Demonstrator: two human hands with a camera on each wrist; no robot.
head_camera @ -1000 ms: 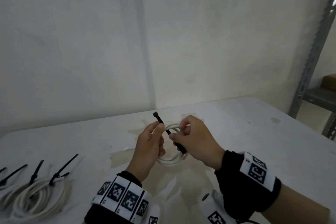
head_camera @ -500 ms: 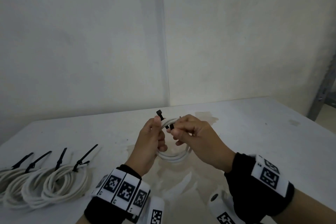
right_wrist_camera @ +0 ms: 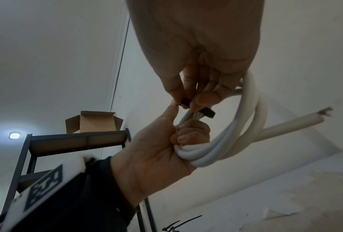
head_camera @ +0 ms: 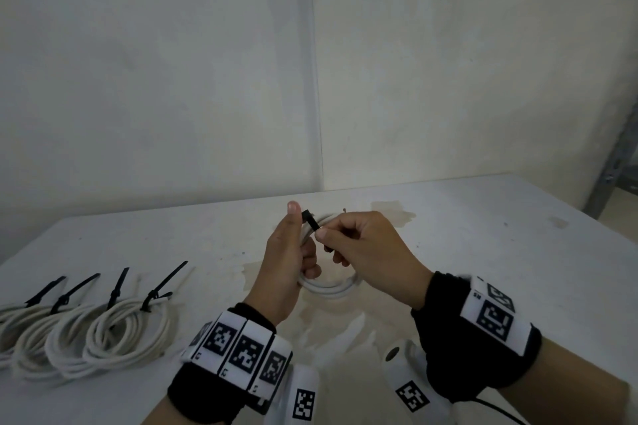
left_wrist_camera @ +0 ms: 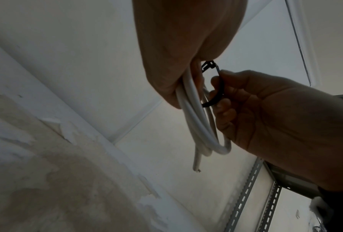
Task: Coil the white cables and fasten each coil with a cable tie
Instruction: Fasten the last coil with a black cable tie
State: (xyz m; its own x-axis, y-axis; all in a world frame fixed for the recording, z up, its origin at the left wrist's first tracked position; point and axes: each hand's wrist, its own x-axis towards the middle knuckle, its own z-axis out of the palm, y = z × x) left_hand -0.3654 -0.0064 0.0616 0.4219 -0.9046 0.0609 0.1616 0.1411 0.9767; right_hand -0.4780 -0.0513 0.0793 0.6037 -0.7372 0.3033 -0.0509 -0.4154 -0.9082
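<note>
My left hand (head_camera: 288, 262) has its grip curled round one side of the white coil (head_camera: 328, 286), thumb up beside the head of the black cable tie (head_camera: 312, 222). My right hand (head_camera: 362, 245) pinches the tie's strap just across from that, thumb and forefinger pressed together on it. In the left wrist view the strap arcs round the strands between the two grips, so I judge the tail is about to be fed into the head. The coil hangs from my left grip above the counter (head_camera: 483, 252), apart from it.

What worries me: the loops are held on one side only, and a loose cut end (right_wrist_camera: 323, 111) sticks out past my right grip. If the left grip slackens while I thread, the strands could spring apart and the tie would catch only some of them. The tail could also miss the slot.

I cannot make out whether the tail has entered the head; my fingers cover it. Four tied coils (head_camera: 86, 335) lie far off my left grip, partly cut off.
</note>
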